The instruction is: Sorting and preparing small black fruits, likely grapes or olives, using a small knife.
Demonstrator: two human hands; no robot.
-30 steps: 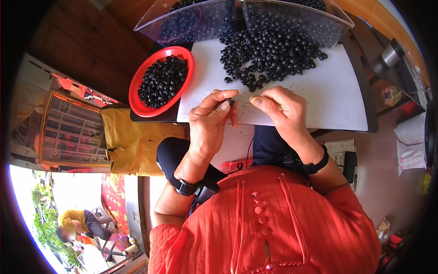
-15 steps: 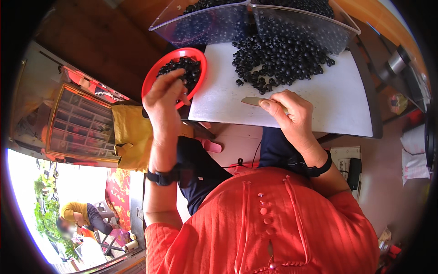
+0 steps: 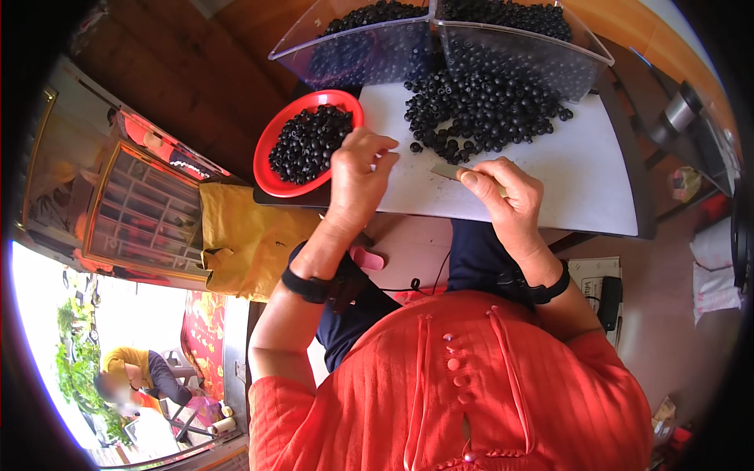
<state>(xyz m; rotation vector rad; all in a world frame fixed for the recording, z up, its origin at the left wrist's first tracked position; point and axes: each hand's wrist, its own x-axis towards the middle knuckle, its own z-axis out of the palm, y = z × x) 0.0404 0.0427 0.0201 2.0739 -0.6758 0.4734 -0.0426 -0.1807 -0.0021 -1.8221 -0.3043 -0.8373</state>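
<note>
The heap of small round black beads (image 3: pixel 487 102) lies on the far part of the white rectangular board (image 3: pixel 581 173) in front of you, spilling from under the clear plastic bin (image 3: pixel 440 39) that stands at the board's far edge and holds more of the same beads. Your right hand (image 3: pixel 506 196) rests on the board just short of the heap, thumb and forefinger pinched on a thin flat grey metal strip (image 3: pixel 446 169) whose free end points left toward your other hand. Your left hand (image 3: pixel 360 177) sits at the board's left edge, fingers curled in with the tips drawn together; you cannot tell from here whether a bead is held between them. Just beside that hand, to its left, the round red plastic bowl (image 3: pixel 271 169) holds a mound of the black beads. Both wrists wear black bands. Further left, below the board, a yellow cloth bag (image 3: pixel 243 235) lies beside a wooden-framed cabinet (image 3: pixel 141 212).
</note>
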